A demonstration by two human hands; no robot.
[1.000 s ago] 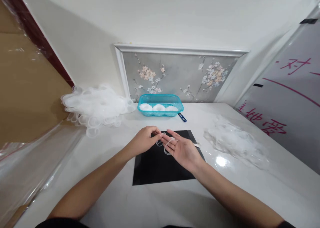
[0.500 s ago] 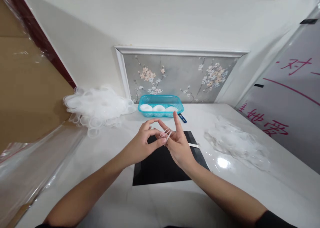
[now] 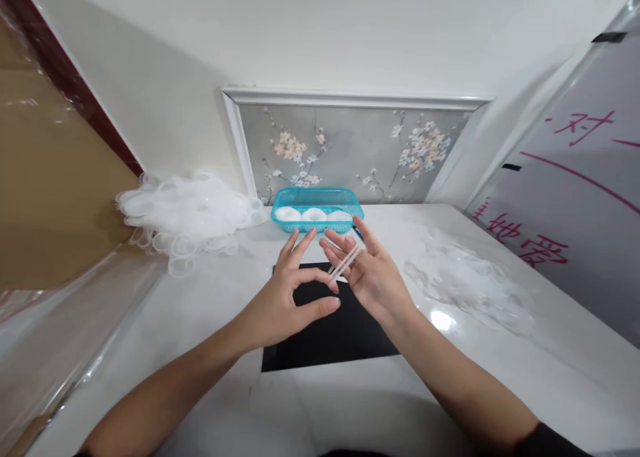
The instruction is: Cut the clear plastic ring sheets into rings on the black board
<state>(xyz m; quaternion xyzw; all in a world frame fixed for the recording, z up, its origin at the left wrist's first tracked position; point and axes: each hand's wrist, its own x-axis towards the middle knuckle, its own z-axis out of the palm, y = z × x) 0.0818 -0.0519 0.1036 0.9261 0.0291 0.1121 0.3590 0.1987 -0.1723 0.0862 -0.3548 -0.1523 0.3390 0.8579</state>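
At the centre of the frame my right hand (image 3: 377, 280) is spread open, palm up, with a thin clear plastic band (image 3: 345, 261) stretched across its fingers. My left hand (image 3: 290, 297) pinches the band's lower end between forefinger and thumb, its other fingers fanned upward. Both hover above a flat black square mat (image 3: 335, 333) on the glossy white counter (image 3: 200, 323). Behind them sits a turquoise plastic basket (image 3: 317, 210). A heap of clear plastic rings (image 3: 187, 210) lies left of centre, and another flatter clear heap (image 3: 467, 280) lies right.
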